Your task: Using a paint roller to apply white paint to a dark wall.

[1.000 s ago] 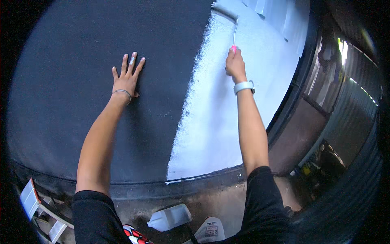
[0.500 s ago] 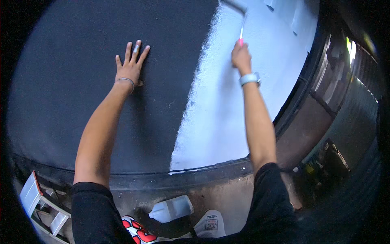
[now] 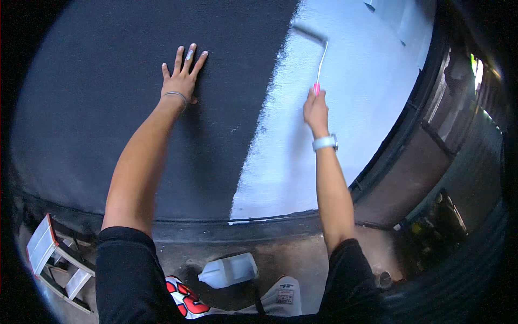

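Head camera view, looking down a wall [image 3: 108, 108] that was dark on one side and freshly white on the other. The right hand [image 3: 316, 108] was closed in a full fist around the pink grip of a paint roller [image 3: 318, 59], its thin white shaft rising from the fist to a roller sleeve that pressed against the wall at the upper edge of the white band, right on the ragged border with the dark surface. A pale wristwatch [image 3: 325, 142] sat on that wrist. The left hand [image 3: 182, 75] lay flat and wide open on the dark part of the wall, well apart from the roller, its 5 fingers spread and holding nothing; a smear of light paint marked 1 finger, and a thin bracelet [image 3: 176, 96] circled the wrist. Both arms wore short black sleeves. Below the wall's base, on the floor, a white plastic jug [image 3: 229, 270] lay on its side near the person's red-and-white shoes [image 3: 186, 299]. A small stepladder [image 3: 51, 259] stood at the foot of the dark part of the wall, beyond the left arm.
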A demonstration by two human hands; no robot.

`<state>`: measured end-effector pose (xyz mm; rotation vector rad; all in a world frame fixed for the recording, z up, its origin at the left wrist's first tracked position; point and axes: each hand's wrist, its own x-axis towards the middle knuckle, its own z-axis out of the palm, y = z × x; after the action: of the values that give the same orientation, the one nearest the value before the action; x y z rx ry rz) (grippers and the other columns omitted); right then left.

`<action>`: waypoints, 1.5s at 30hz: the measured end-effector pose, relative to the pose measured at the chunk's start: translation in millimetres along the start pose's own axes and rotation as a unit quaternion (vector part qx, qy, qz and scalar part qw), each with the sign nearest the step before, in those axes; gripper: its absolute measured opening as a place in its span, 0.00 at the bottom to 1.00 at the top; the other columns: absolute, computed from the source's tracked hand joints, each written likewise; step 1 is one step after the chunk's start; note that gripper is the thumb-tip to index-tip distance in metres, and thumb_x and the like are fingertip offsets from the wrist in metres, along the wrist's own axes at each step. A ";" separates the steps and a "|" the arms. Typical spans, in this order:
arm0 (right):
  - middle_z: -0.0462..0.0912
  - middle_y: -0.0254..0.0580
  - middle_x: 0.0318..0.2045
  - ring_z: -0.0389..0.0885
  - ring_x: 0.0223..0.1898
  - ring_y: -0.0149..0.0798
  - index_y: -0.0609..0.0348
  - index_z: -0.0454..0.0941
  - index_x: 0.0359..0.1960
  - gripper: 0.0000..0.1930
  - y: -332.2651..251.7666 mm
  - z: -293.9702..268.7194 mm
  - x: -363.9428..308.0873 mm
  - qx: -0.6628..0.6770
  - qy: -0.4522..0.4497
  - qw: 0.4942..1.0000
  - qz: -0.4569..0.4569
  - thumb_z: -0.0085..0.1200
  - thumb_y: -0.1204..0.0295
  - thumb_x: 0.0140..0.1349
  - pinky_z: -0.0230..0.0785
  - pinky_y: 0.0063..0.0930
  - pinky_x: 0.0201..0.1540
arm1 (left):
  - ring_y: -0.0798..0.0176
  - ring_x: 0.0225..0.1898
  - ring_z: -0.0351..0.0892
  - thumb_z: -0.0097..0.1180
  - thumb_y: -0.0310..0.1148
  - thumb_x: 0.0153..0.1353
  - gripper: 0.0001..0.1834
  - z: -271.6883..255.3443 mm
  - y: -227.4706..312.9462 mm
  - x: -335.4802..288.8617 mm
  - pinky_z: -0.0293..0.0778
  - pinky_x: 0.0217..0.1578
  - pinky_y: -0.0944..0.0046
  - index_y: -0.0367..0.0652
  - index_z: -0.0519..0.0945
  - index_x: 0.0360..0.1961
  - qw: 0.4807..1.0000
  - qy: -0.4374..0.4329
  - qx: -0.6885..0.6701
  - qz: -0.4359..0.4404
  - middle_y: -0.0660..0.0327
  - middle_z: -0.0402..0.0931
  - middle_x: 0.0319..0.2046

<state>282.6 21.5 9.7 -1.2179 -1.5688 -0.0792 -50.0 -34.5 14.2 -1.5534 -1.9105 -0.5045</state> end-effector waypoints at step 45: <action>0.66 0.30 0.18 0.58 0.12 0.22 0.51 0.64 0.59 0.25 8.2 -7.4 -109.4 0.576 -0.177 0.756 0.257 0.40 0.47 0.71 0.48 0.13 0.10 | 0.55 0.75 0.21 0.77 0.41 0.36 0.72 -7.1 -4.0 -4.1 0.45 0.69 0.36 0.72 0.31 0.72 0.999 -0.022 0.008 -0.026 0.69 0.22 0.75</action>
<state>280.1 -49.5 -74.3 -0.5799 -1.1211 1.3610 -51.8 -42.9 17.1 -1.5200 -1.9868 -0.4810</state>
